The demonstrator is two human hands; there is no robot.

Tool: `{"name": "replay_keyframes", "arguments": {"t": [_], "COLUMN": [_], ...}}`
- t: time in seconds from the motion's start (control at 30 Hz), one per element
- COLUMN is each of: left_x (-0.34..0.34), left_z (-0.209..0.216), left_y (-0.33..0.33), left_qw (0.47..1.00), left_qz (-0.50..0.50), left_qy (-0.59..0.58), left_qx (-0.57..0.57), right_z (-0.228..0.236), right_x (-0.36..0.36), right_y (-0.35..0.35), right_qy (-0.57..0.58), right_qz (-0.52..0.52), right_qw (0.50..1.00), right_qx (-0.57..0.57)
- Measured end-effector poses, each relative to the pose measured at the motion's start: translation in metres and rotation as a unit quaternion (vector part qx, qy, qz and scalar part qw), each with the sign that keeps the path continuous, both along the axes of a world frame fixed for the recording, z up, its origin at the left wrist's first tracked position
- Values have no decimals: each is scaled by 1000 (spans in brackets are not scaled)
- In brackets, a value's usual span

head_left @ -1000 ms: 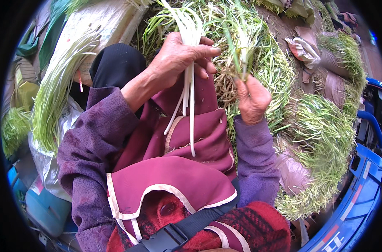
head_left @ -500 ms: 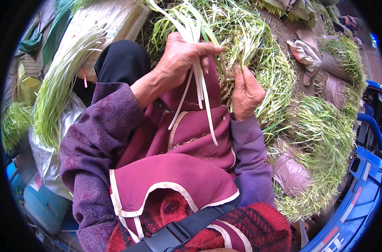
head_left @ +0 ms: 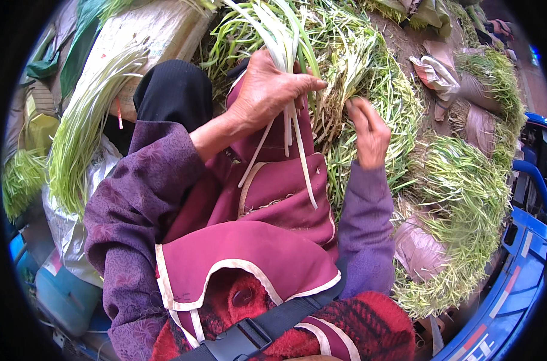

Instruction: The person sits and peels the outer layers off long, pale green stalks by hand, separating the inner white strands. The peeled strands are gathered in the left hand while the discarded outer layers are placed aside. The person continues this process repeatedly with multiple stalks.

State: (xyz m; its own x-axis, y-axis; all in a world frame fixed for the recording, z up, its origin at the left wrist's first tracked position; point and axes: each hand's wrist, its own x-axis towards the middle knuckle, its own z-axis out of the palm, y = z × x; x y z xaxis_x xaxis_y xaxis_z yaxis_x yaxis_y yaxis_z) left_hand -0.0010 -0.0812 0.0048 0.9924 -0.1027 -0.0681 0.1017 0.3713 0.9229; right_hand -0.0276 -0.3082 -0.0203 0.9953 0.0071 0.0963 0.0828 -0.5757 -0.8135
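My left hand (head_left: 273, 90) is closed around a small bunch of chive-like greens (head_left: 279, 33). Their long white stems hang below the fist over my maroon apron, and the green leaves fan out above it. Off to the right, my right hand (head_left: 369, 132) has its fingers bent and drawn together at the edge of a big heap of loose greens (head_left: 375, 78). Whatever lies between those fingertips, if anything, is too small to make out. Both forearms are in purple sleeves.
A sorted bunch of pale greens (head_left: 81, 132) drapes over a whitish sack (head_left: 156, 36) on the left. More greens (head_left: 466, 186) lie on wrappings at the right, beside a blue metal vehicle side (head_left: 520, 265). A teal container (head_left: 66, 298) stands at the lower left.
My right hand has drawn slightly right and away from the bunch, leaving a wider gap between the hands. The left hand keeps its hold, having shifted only a little.
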Motion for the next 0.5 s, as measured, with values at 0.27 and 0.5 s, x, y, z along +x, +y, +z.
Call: {"name": "replay_keyframes", "arguments": {"t": [0.27,0.5], "left_x": [-1,11], "left_z": [-2,-8], "left_y": [13,35], "left_qw": [1000,995], "left_qz": [23,40], "left_qy": [-2,57], "left_qx": [-9,-66], "right_z": [23,12], "right_x": [46,-32], "right_y": [103,9], "right_qy": [-83,109], "right_qz": [23,27], "right_qw": [930,886], "right_qx": [357,450]}}
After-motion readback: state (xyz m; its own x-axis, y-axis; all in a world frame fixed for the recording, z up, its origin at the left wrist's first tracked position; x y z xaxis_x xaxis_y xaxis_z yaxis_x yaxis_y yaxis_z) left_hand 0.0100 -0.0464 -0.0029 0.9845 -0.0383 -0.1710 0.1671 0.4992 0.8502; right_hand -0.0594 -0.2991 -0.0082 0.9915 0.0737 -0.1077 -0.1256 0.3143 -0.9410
